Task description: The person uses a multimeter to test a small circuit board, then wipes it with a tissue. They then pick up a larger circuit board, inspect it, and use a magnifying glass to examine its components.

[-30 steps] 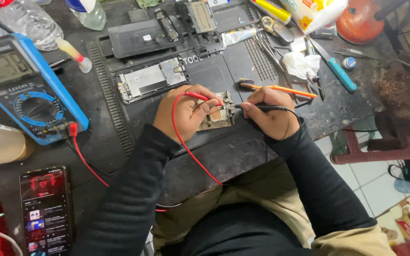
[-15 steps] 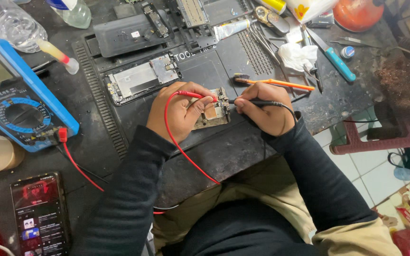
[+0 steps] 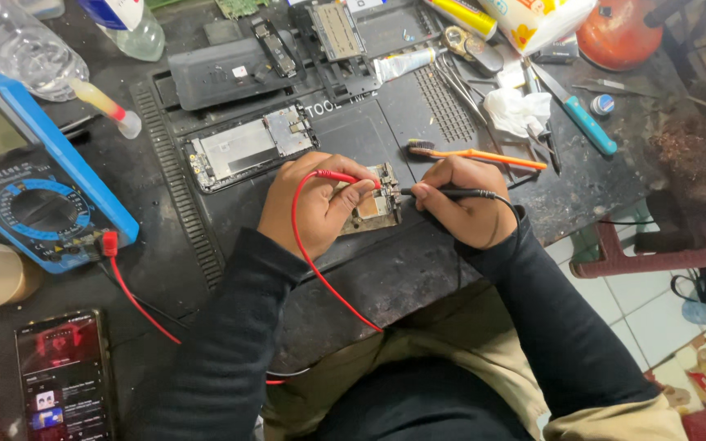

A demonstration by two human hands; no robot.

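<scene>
My left hand [image 3: 314, 204] grips a red test probe [image 3: 338, 176] whose red lead loops down over my sleeve. In my right hand [image 3: 461, 200] is a black test probe [image 3: 451, 193] pointing left. Both probe tips rest on a small circuit board [image 3: 374, 204] lying on the dark work mat [image 3: 353, 131] between my hands. The leads run to a blue multimeter [image 3: 34, 188] at the left.
An opened phone body [image 3: 247, 147] lies behind the board. An orange-handled brush [image 3: 475, 155], tweezers, a blue-handled knife [image 3: 586, 118], tissue and a tube lie at the right. A plastic bottle [image 3: 18, 49] stands at the far left; a lit phone [image 3: 63, 376] lies at the lower left.
The view has shifted slightly. Both hands stay on the circuit board with the probes; the probe tips have moved only a little.
</scene>
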